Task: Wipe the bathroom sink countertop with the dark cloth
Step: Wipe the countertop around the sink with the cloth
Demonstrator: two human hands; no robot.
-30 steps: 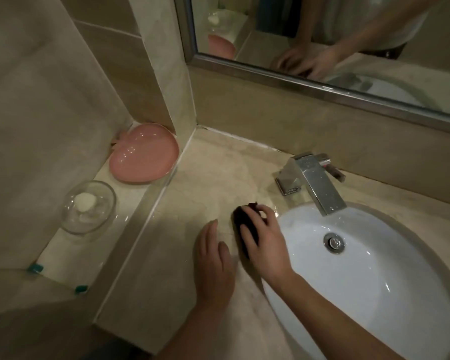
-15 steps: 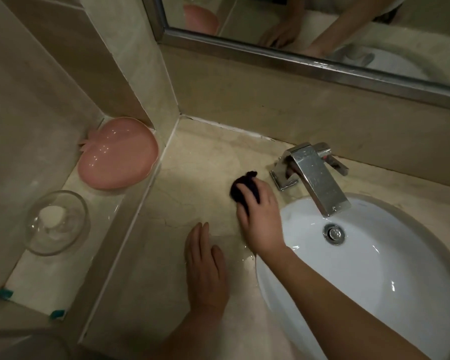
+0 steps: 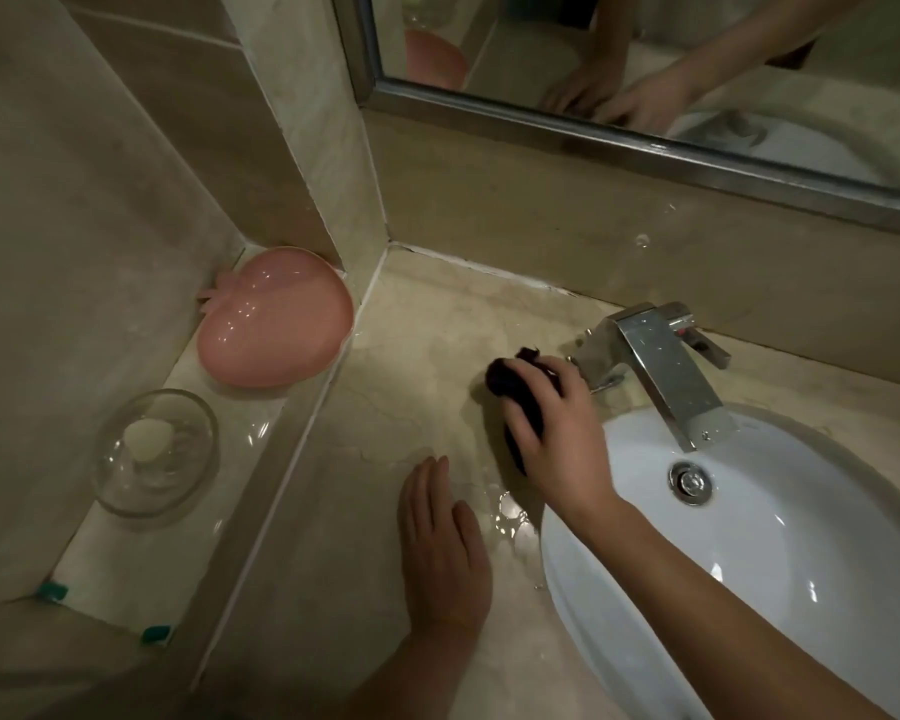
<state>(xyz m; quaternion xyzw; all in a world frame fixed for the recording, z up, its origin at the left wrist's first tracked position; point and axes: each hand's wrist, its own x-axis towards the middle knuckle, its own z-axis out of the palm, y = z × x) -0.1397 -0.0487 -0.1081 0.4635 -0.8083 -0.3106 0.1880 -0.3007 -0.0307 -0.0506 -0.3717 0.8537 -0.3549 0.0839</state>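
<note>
Two hands [image 3: 445,553] — one cloth [image 3: 515,394]; one faucet [image 3: 661,366]; two dishes [image 3: 276,319].

1. A chrome faucet [image 3: 661,366] stands just right of the grip, its flat spout angled down over the basin; a small handle sticks out at its rear right.
2. A white oval basin [image 3: 749,553] lies below and right of the grip; a metal drain [image 3: 689,480] sits in its bowl.
3. A pink apple-shaped dish [image 3: 271,319] rests well left of the grip, on a lower side ledge [image 3: 126,584], tipped against the corner.
4. A clear glass bowl [image 3: 154,452] holding a pale soap bar [image 3: 146,438] sits lower left, on the same ledge.
5. A metal-framed mirror [image 3: 645,148] hangs above the grip.
</note>
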